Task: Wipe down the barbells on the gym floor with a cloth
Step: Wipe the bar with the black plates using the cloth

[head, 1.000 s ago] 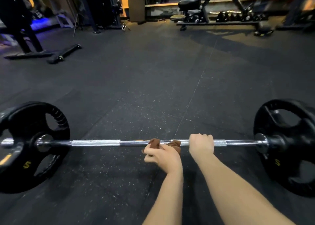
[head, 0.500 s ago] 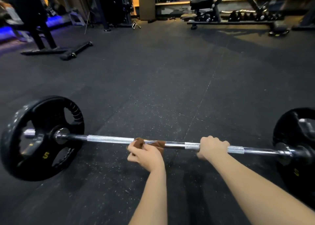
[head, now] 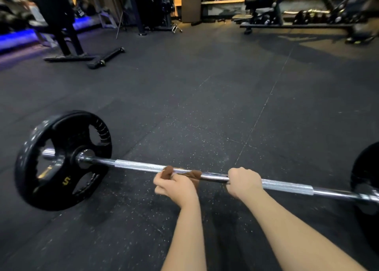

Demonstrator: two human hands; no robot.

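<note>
The left hand (head: 174,185) sits at 6 o'clock, its fingers (head: 164,180) curled round the brown cloth (head: 192,173) and clamping it onto the barbell (head: 214,176). Just to its right, the right hand (head: 243,180) is clenched overhand on the bare shaft and steadies it. The barbell lies on the floor (head: 205,106), running from 9 o'clock to 3 o'clock. One second ago the two hands were almost touching. The left hand has since slid the cloth toward 9 o'clock, leaving a stretch of smooth shaft exposed between them. By this judgement the centre section is wiped and the stroke is working outward. The cloth now meets the inner end of the left knurled section (head: 139,165). That section is unobstructed as far as the collar (head: 82,157) and the left plate (head: 61,160), which form the hard stop for the stroke. The right plate (head: 367,168) is cut off by the picture edge at 3 o'clock, so travel on that side cannot be fully judged. Beyond the bar, floor matting extends toward 12 o'clock. A machine base (head: 102,59) stands at 10 o'clock and an equipment frame (head: 297,25) at 1 o'clock, both well apart from the work.
</note>
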